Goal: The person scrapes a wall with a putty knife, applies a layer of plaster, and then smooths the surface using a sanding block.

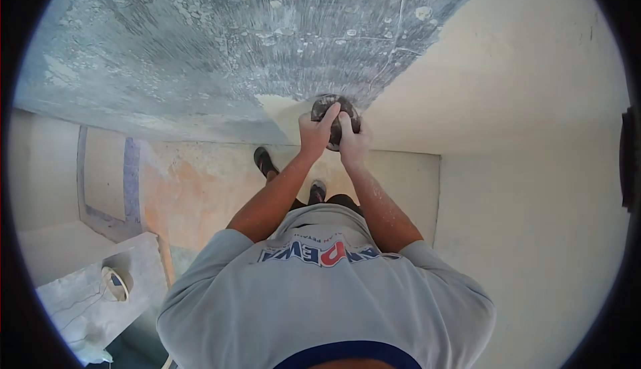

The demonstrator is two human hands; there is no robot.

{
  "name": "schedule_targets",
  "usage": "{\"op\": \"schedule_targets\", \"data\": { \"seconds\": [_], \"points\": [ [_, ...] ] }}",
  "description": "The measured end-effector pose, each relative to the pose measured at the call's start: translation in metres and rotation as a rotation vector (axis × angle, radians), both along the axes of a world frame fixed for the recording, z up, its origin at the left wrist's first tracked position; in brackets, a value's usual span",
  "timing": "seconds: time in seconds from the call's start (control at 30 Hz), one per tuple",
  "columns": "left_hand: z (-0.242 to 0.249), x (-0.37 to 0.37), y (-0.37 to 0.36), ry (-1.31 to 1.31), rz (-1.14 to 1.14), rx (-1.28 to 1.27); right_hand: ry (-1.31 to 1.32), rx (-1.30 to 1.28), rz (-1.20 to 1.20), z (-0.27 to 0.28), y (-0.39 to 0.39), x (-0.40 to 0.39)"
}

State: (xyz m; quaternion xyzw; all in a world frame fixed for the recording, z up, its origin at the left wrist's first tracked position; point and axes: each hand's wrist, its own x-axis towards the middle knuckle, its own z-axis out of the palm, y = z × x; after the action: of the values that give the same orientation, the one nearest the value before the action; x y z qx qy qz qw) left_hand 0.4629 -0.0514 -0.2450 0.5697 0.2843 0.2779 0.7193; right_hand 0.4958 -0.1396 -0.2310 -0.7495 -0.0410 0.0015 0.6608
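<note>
Both hands are pressed together on a round, dark sanding pad (336,143), which rests against the wall in front of me. My left hand (316,133) grips its left side, with the thumb across the top. On the other side, my right hand (354,143) is closed around it, thumb raised beside the left one. Pale dust coats the right hand and forearm. Around the pad, the wall changes from a streaky blue-grey area (267,55) with chipped spots to a smooth cream area (494,82). The pad's working face is hidden.
My shoes (266,161) stand on a dusty floor with an orange patch (180,192) close to the wall. At lower left, a pale ledge (137,262) carries a round, rimmed object (115,284) and a thin cord. A side wall (527,235) rises on the right.
</note>
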Motion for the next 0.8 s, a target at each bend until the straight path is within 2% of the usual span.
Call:
{"op": "schedule_targets", "data": {
  "seconds": [0.07,0.17,0.2,0.27,0.3,0.4,0.47,0.57,0.67,0.73,0.77,0.8],
  "points": [
    [-0.002,-0.003,-0.003,-0.018,0.015,0.004,0.015,0.048,-0.020,0.006,0.000,-0.006],
    [-0.018,-0.014,-0.018,-0.018,0.083,0.007,0.043,0.040,0.002,-0.062,-0.014,-0.015],
    [-0.009,-0.008,-0.013,-0.036,0.074,-0.001,0.016,-0.026,-0.044,-0.055,-0.009,-0.010],
    [0.009,0.006,0.005,0.088,-0.004,-0.004,0.029,0.099,-0.051,-0.021,0.006,0.006],
    [0.010,0.004,0.008,0.036,-0.053,-0.055,0.139,0.167,-0.015,-0.022,0.004,0.007],
    [0.002,-0.008,-0.006,0.021,0.012,-0.066,0.075,0.070,-0.058,-0.044,-0.003,-0.010],
    [-0.012,-0.009,-0.010,-0.010,0.042,-0.048,0.131,0.140,-0.043,-0.055,-0.005,-0.016],
    [0.023,0.003,0.002,0.059,-0.001,0.010,0.059,0.125,-0.072,-0.036,0.007,0.002],
    [0.014,-0.002,-0.002,0.025,0.005,-0.090,0.186,0.219,-0.078,-0.026,0.004,-0.013],
    [0.003,-0.013,-0.006,0.091,-0.036,-0.034,0.210,0.195,-0.099,-0.051,-0.002,-0.024],
    [0.001,-0.010,-0.008,0.044,0.013,0.012,0.216,0.165,-0.102,-0.065,-0.004,-0.023],
    [0.001,-0.005,-0.009,-0.005,0.062,0.056,0.211,0.173,-0.113,-0.052,0.001,-0.015]
  ]
}}
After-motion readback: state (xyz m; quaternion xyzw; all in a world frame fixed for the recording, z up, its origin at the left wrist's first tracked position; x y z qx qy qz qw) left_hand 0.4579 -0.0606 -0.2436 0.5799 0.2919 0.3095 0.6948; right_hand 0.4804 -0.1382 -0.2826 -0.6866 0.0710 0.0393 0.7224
